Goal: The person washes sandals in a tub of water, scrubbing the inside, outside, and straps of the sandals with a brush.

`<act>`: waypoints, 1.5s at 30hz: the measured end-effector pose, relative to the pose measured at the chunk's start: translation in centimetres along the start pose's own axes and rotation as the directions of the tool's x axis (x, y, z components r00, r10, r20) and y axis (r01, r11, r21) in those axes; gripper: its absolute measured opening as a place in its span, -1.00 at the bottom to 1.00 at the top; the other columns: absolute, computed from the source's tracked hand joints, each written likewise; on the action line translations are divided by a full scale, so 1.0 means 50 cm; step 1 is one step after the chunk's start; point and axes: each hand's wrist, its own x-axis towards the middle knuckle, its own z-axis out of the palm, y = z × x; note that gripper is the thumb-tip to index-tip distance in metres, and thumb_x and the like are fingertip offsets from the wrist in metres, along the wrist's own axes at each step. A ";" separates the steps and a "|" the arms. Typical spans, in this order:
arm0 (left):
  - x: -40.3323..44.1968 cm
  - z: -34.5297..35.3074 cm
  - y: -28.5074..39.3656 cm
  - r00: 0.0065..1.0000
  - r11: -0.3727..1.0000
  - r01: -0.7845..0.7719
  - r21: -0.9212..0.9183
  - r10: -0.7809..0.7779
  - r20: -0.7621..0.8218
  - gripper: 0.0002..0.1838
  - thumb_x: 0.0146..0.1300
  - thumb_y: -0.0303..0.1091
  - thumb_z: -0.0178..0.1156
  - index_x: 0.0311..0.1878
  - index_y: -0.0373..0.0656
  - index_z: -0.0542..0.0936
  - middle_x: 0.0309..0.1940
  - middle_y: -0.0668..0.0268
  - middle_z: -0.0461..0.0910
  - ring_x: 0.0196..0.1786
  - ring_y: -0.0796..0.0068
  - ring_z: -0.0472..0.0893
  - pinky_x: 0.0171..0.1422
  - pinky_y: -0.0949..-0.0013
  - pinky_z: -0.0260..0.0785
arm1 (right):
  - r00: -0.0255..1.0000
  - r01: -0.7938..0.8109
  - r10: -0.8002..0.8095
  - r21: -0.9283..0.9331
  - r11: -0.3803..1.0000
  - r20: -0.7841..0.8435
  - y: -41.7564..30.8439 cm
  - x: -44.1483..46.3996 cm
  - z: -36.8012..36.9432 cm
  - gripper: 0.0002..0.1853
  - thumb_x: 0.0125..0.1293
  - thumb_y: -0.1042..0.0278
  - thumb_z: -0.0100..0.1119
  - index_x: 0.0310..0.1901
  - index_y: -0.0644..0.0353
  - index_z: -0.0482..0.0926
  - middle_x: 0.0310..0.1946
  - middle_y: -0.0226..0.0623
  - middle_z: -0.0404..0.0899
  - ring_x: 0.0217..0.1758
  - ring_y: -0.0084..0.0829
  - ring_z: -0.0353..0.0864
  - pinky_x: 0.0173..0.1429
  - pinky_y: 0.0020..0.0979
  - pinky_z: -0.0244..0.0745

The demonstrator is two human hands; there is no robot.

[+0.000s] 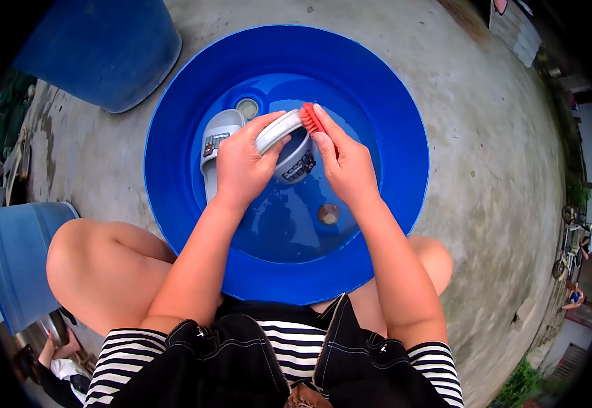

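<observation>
My left hand (245, 160) grips a pale grey slide sandal (294, 163) by its sole, tilted on edge above the water, its strap with dark lettering facing down. In my right hand (343, 160) is a small red scrub brush (311, 118), its bristles against the end of the sole. A second grey slide sandal (222, 136) leans in the left side of the blue tub (173, 156), partly hidden behind my left hand and forearm. Shallow water covers the tub's bottom.
A large blue barrel (105, 54) stands on the concrete at the upper left, and a lighter blue tub (27, 251) at the left. Several people and a motorbike (568, 238) appear toward the edges. A round brownish object (329, 214) shows in the water.
</observation>
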 end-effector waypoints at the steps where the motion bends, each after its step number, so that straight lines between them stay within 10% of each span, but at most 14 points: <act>1: 0.001 -0.001 0.003 1.000 1.000 0.005 -0.005 -0.005 0.014 -0.64 0.28 -0.43 0.43 0.15 -0.13 0.72 -0.11 0.16 0.81 -0.08 0.31 0.81 0.00 0.37 0.58 | 0.993 -0.106 0.109 -0.056 0.993 0.045 0.018 0.005 -0.003 -0.52 0.57 0.10 0.15 0.47 -0.21 0.50 -0.13 -0.12 0.77 -0.15 -0.08 0.76 -0.09 -0.17 0.63; 8: 0.000 0.002 -0.001 1.000 0.999 -0.007 -0.037 0.007 -0.005 -0.64 0.23 -0.39 0.46 0.11 -0.05 0.74 -0.11 0.17 0.80 -0.11 0.16 0.80 -0.02 0.27 0.62 | 1.000 -0.001 0.000 0.150 0.989 0.005 -0.029 0.002 0.001 -0.54 0.62 0.07 0.06 0.46 -0.09 0.50 0.08 -0.09 0.75 0.13 -0.11 0.76 0.18 -0.29 0.61; 11: 0.004 -0.001 -0.001 1.000 0.999 -0.004 -0.044 0.005 0.020 -0.64 0.23 -0.39 0.46 0.11 -0.06 0.74 -0.11 0.17 0.80 -0.11 0.15 0.80 -0.02 0.28 0.62 | 0.895 -0.416 0.396 0.066 0.907 0.203 0.025 0.020 0.002 -0.54 0.62 0.10 0.08 0.46 -0.03 0.49 0.16 -0.06 0.71 0.17 -0.06 0.74 0.19 -0.29 0.61; 17: 0.001 -0.004 -0.002 1.000 1.000 -0.019 -0.023 0.019 0.019 -0.65 0.23 -0.40 0.45 0.11 -0.07 0.74 -0.11 0.17 0.80 -0.11 0.17 0.80 -0.03 0.29 0.61 | 0.998 -0.068 0.064 0.165 0.984 0.027 -0.028 0.001 -0.001 -0.53 0.63 0.04 0.03 0.47 -0.07 0.49 0.10 -0.02 0.73 0.13 0.00 0.74 0.16 -0.23 0.62; 21: 0.006 -0.007 0.004 0.999 0.999 -0.025 -0.021 0.026 0.040 -0.65 0.27 -0.43 0.44 0.13 -0.17 0.73 -0.11 0.15 0.81 -0.07 0.30 0.81 0.02 0.38 0.59 | 0.953 -0.265 0.277 -0.112 0.958 0.120 0.022 0.009 0.004 -0.53 0.62 0.07 0.05 0.47 -0.10 0.48 0.03 -0.03 0.75 0.04 0.00 0.76 0.09 -0.17 0.64; 28: 0.002 -0.009 -0.007 1.000 1.000 0.015 -0.027 -0.015 0.021 -0.65 0.28 -0.42 0.45 0.13 -0.16 0.73 -0.12 0.16 0.81 -0.06 0.32 0.81 0.02 0.37 0.59 | 0.998 -0.060 0.060 0.045 0.997 -0.011 0.004 -0.004 0.018 -0.53 0.64 0.03 0.00 0.48 -0.14 0.47 -0.02 -0.04 0.76 0.01 0.00 0.76 0.05 -0.12 0.64; 30: 0.010 -0.008 -0.008 1.000 1.000 -0.006 -0.017 0.006 0.020 -0.66 0.28 -0.42 0.44 0.13 -0.16 0.73 -0.12 0.17 0.81 -0.06 0.33 0.81 0.02 0.37 0.59 | 0.958 -0.255 0.266 -0.106 0.961 0.110 0.017 0.011 0.012 -0.53 0.62 0.08 0.06 0.49 -0.17 0.46 0.00 -0.07 0.75 0.00 -0.03 0.76 0.03 -0.16 0.64; 34: 0.006 -0.006 -0.009 1.000 0.999 0.006 -0.049 -0.006 -0.005 -0.65 0.26 -0.41 0.45 0.13 -0.13 0.73 -0.12 0.15 0.81 -0.08 0.26 0.81 0.00 0.33 0.60 | 0.998 0.041 -0.043 0.032 0.999 0.052 -0.047 0.005 -0.006 -0.53 0.63 0.04 0.01 0.50 -0.17 0.45 -0.10 -0.08 0.76 -0.05 -0.01 0.75 -0.02 -0.14 0.64; 39: 0.008 -0.004 -0.013 1.000 0.999 -0.004 -0.048 0.003 -0.020 -0.64 0.24 -0.39 0.46 0.12 -0.11 0.73 -0.13 0.13 0.80 -0.10 0.19 0.81 -0.01 0.30 0.61 | 0.985 -0.145 0.160 -0.211 0.967 0.061 0.009 0.010 0.012 -0.50 0.59 0.10 0.09 0.51 -0.20 0.44 -0.24 -0.12 0.72 -0.22 -0.11 0.73 -0.13 -0.17 0.63; 45: 0.002 -0.003 -0.017 1.000 0.997 0.002 -0.076 -0.004 -0.018 -0.65 0.25 -0.38 0.46 0.12 -0.11 0.73 -0.13 0.14 0.80 -0.10 0.22 0.81 -0.01 0.32 0.60 | 1.000 -0.016 0.016 -0.161 0.987 -0.001 -0.031 -0.014 0.011 -0.50 0.59 0.04 0.08 0.51 -0.21 0.44 -0.35 -0.19 0.66 -0.28 -0.10 0.71 -0.19 -0.13 0.61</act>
